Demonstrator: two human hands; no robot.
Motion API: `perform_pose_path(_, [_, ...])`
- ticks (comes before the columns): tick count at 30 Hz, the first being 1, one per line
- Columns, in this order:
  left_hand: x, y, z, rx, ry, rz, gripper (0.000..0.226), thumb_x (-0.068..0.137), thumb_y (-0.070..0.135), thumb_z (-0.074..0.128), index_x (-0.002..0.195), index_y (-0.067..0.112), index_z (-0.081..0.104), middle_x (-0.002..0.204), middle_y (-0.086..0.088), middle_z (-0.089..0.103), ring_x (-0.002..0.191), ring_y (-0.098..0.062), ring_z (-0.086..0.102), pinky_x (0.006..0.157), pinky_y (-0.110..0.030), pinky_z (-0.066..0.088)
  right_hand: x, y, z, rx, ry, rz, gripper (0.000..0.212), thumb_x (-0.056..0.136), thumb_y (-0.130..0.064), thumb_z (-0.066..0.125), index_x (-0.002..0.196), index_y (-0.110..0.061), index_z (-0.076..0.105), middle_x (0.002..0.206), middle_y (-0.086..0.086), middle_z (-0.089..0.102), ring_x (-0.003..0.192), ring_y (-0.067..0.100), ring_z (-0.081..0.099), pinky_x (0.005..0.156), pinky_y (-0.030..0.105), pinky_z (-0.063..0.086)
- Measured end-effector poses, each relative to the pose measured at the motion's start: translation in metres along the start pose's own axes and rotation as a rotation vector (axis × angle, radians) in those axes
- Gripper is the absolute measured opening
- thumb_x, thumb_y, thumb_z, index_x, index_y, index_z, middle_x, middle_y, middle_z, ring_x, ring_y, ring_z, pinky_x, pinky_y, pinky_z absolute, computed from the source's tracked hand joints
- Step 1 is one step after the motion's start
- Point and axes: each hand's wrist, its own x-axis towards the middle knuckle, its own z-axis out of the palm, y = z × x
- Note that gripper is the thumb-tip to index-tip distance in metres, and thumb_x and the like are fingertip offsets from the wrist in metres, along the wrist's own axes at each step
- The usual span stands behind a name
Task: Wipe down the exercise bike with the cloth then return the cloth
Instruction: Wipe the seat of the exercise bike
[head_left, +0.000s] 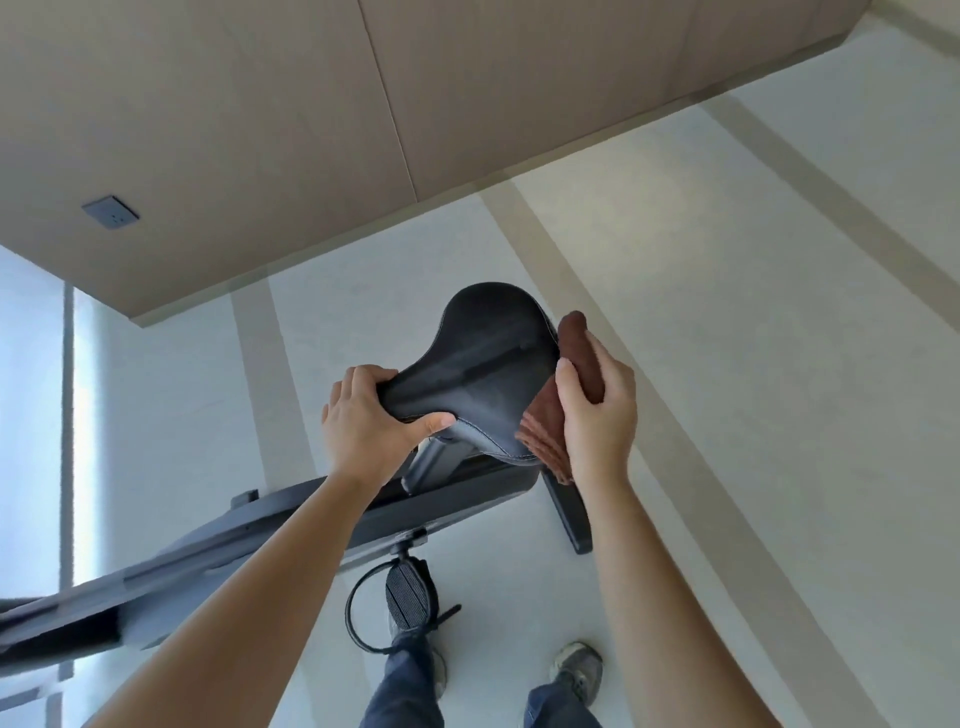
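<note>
The exercise bike's black saddle (488, 353) stands in the middle of the view on its seat post, above the dark frame (249, 540). My left hand (369, 421) grips the narrow nose of the saddle, thumb on top. My right hand (597, 410) holds a folded brown cloth (545, 431) and presses it against the saddle's right edge. Part of the cloth sticks out above my fingers and part hangs below the saddle rim.
A black pedal with a strap (408, 592) hangs below the frame. My two feet in grey shoes (576, 670) stand on the pale tiled floor (753, 364). A beige panelled wall (311, 130) with a grey socket (110, 212) rises beyond the bike.
</note>
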Motion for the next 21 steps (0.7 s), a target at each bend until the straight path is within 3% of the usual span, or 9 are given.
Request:
perform_pose_path(2, [-0.001,0.0,0.001,0.0,0.015,0.024,0.069,0.047,0.057,0.08,0.098,0.021,0.051,0.095,0.014,0.047,0.098,-0.019,0.049,0.082,-0.031,0.035,-0.034,0.007,0.014,0.048,0.236,-0.002,0.039,0.084,-0.028,0.059,0.123,-0.031,0.055,0.109,-0.007,0.053,0.097,-0.01,0.052,0.08,0.003,0.041])
perform_pose_path(4, [0.0,0.001,0.0,0.0,0.013,0.034,0.069,0.047,0.055,0.08,0.099,0.019,0.053,0.097,0.01,0.051,0.099,-0.021,0.05,0.083,-0.032,0.035,-0.047,0.004,0.026,0.12,0.374,0.03,0.038,0.083,-0.027,0.06,0.12,-0.034,0.056,0.107,-0.011,0.054,0.097,-0.008,0.054,0.081,0.006,0.042])
perform_pose_path(7, [-0.001,0.002,-0.001,-0.019,0.006,0.051,0.07,0.048,0.053,0.081,0.1,0.016,0.054,0.101,0.004,0.056,0.1,-0.021,0.049,0.082,-0.029,0.03,-0.02,0.003,0.014,0.18,0.249,0.12,0.027,0.083,-0.028,0.061,0.109,-0.034,0.063,0.109,-0.013,0.063,0.1,0.001,0.059,0.089,0.024,0.048])
perform_pose_path(10, [-0.002,0.002,-0.003,-0.021,-0.007,0.065,0.07,0.05,0.056,0.078,0.101,0.015,0.054,0.103,0.003,0.056,0.1,-0.02,0.048,0.084,-0.028,0.03,0.001,0.0,-0.002,0.164,0.04,0.162,0.023,0.083,-0.028,0.062,0.105,-0.035,0.064,0.114,-0.004,0.064,0.099,0.005,0.061,0.088,0.025,0.049])
perform_pose_path(13, [-0.003,0.0,-0.004,-0.01,-0.023,0.078,0.072,0.051,0.057,0.076,0.104,0.014,0.054,0.105,0.002,0.056,0.103,-0.022,0.047,0.089,-0.035,0.034,-0.025,0.006,0.011,0.083,0.21,0.036,0.029,0.083,-0.031,0.057,0.11,-0.044,0.058,0.112,-0.014,0.057,0.106,0.003,0.055,0.09,0.021,0.044])
perform_pose_path(18, [-0.004,0.0,-0.004,-0.019,-0.028,0.082,0.074,0.053,0.053,0.079,0.107,0.01,0.053,0.109,-0.004,0.056,0.105,-0.025,0.046,0.089,-0.036,0.031,-0.062,0.006,0.049,0.098,0.58,0.059,0.041,0.085,-0.024,0.058,0.126,-0.027,0.053,0.121,0.003,0.05,0.107,0.014,0.054,0.087,0.019,0.044])
perform_pose_path(21, [-0.004,-0.001,-0.004,-0.026,-0.018,0.094,0.073,0.053,0.051,0.08,0.106,0.009,0.053,0.108,-0.005,0.057,0.104,-0.027,0.047,0.089,-0.039,0.033,-0.045,-0.009,0.041,-0.261,0.482,-0.127,0.038,0.083,-0.024,0.063,0.121,-0.02,0.059,0.121,0.009,0.054,0.104,0.024,0.053,0.088,0.03,0.047])
